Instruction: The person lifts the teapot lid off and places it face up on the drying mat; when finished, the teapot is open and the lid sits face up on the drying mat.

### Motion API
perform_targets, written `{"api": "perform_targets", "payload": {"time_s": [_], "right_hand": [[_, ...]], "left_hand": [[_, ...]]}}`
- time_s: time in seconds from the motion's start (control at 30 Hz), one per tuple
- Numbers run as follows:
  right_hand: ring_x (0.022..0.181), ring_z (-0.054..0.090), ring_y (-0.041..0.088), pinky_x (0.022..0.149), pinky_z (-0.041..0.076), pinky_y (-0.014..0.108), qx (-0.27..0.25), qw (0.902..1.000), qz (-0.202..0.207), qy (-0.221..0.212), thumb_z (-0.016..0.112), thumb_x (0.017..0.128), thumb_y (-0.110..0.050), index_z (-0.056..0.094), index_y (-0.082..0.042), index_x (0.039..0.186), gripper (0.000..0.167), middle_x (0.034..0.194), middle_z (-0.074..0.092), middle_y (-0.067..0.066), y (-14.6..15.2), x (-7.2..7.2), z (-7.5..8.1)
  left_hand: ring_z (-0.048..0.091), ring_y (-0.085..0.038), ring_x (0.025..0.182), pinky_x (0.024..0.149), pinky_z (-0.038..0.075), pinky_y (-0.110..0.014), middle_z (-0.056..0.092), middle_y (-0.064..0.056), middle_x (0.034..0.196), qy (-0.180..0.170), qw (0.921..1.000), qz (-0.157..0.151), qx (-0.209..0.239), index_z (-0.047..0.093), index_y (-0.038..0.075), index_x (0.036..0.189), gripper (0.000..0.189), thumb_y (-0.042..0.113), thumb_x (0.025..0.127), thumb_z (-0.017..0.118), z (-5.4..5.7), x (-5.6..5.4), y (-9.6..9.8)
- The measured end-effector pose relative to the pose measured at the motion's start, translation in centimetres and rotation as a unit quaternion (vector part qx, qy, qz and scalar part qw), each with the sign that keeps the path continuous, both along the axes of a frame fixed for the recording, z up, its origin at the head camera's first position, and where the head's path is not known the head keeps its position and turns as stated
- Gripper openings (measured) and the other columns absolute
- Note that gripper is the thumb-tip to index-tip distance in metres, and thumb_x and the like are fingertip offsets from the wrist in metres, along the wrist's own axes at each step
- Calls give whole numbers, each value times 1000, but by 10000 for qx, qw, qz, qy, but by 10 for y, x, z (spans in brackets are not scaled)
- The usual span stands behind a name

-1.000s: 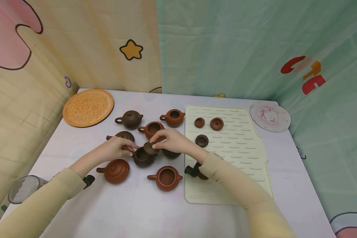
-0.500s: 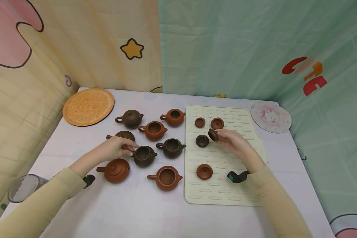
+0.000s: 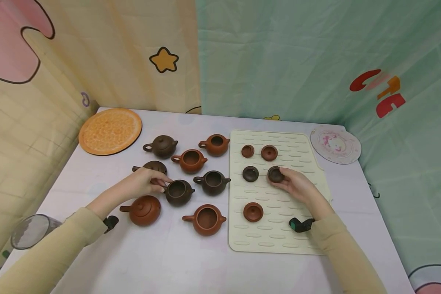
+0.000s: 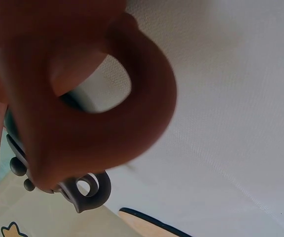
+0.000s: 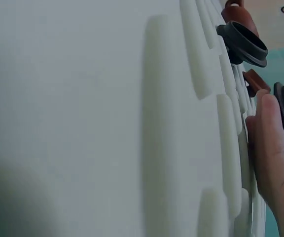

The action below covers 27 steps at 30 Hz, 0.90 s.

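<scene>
In the head view my left hand (image 3: pixel 147 182) pinches the handle of a lidless dark brown teapot (image 3: pixel 179 192). My right hand (image 3: pixel 297 185) holds a dark teapot lid (image 3: pixel 275 174) by its edge, hollow side up, low over the cream mat (image 3: pixel 279 228). Left of it another dark lid (image 3: pixel 250 174) lies upturned. Two red-brown lids, a small one (image 3: pixel 248 151) and a larger one (image 3: pixel 269 153), lie behind, and one more red-brown lid (image 3: pixel 253 212) is in front. A red-brown teapot handle (image 4: pixel 149 98) fills much of the left wrist view.
More lidless teapots stand around: a red-brown one (image 3: pixel 207 219), a dark one (image 3: pixel 213 182), and orange-brown ones (image 3: pixel 191 161) behind. Lidded teapots (image 3: pixel 144 210) line the left. An orange round mat (image 3: pixel 110 131), a glass (image 3: pixel 33 232) and a pink round mat (image 3: pixel 335 144) lie near the edges.
My right hand has lifted the lid off the dark teapot, carried it right over the mat and turned it hollow side up. My left hand has stayed at the teapot's handle.
</scene>
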State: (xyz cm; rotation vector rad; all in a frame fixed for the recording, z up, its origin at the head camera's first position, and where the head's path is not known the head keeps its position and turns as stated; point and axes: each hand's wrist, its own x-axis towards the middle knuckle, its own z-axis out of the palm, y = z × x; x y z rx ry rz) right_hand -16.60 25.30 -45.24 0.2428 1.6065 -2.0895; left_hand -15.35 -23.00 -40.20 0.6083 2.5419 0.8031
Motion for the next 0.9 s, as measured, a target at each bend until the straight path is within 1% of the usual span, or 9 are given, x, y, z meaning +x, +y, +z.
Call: {"api": "perform_targets", "payload": {"time_s": [0.07, 0.2, 0.27, 0.33, 0.43, 0.5, 0.63, 0.73, 0.9], "right_hand": [[93, 67, 1, 89, 55, 22, 560, 9982, 99, 195, 37, 107, -15, 16, 16, 149, 56, 113, 62, 3, -1, 2, -1], [92, 62, -7, 88, 54, 17, 1628, 9858, 123, 387, 48, 105, -25, 29, 10, 149, 59, 140, 45, 19, -5, 3, 1], [95, 60, -7, 89, 53, 17, 2183, 9743, 142, 535, 51, 103, -30, 36, 6, 148, 59, 148, 39, 22, -7, 2, 2], [101, 61, -1, 90, 53, 17, 2689, 9607, 138, 681, 53, 102, -34, 43, 3, 146, 58, 150, 40, 22, -8, 1, 2], [112, 62, 10, 91, 53, 20, 3258, 9421, 75, 792, 56, 100, -36, 50, -1, 142, 54, 149, 46, 19, -9, 0, 2], [115, 62, 14, 90, 54, 20, 3473, 9345, 42, 784, 57, 100, -36, 53, -3, 141, 53, 148, 48, 17, -9, -1, 1], [111, 62, 12, 88, 54, 20, 3720, 9249, 58, 789, 58, 99, -35, 56, -5, 139, 50, 146, 51, 15, -9, -2, 0], [113, 63, 17, 88, 54, 23, 3766, 9218, 162, 906, 57, 100, -33, 55, -4, 139, 49, 145, 51, 17, -10, -3, -1], [121, 59, 32, 92, 55, 30, 3717, 9226, 275, 996, 54, 101, -29, 52, -1, 140, 48, 146, 48, 21, -12, -3, 1]], "left_hand": [[69, -13, 86, 72, 58, -26, 74, -2, 92, 19, 10000, -28, 2, 73, 6, 114, 31, 0, 83, 74, 0, 0, 0], [69, -13, 85, 72, 57, -26, 74, -2, 91, 47, 10000, -41, -24, 73, 6, 114, 32, 0, 83, 75, 1, 0, 0], [68, -13, 85, 72, 57, -26, 74, -1, 91, 48, 10000, -36, -25, 73, 6, 114, 32, 0, 83, 75, 1, 0, 0], [68, -12, 85, 72, 57, -25, 74, -1, 91, 58, 10000, -38, -20, 73, 6, 114, 32, 0, 83, 75, 1, 0, 1], [68, -13, 85, 72, 57, -25, 74, -2, 91, 76, 9999, -75, 4, 73, 6, 114, 31, 1, 83, 75, 1, 0, 1], [69, -13, 85, 72, 57, -26, 74, -2, 92, 95, 9999, -82, 10, 73, 6, 114, 31, 1, 83, 75, 0, -1, 1], [69, -13, 86, 72, 57, -26, 74, -2, 92, 129, 9999, -80, 18, 73, 6, 114, 31, 2, 84, 75, 0, 0, 1], [69, -13, 86, 73, 57, -26, 74, -1, 91, 161, 9998, -74, 10, 73, 7, 114, 31, 2, 83, 75, -1, 0, 1], [69, -15, 89, 75, 57, -28, 74, -1, 94, 179, 9998, -37, -79, 73, 9, 116, 33, 2, 84, 74, 0, 1, 0]]}}
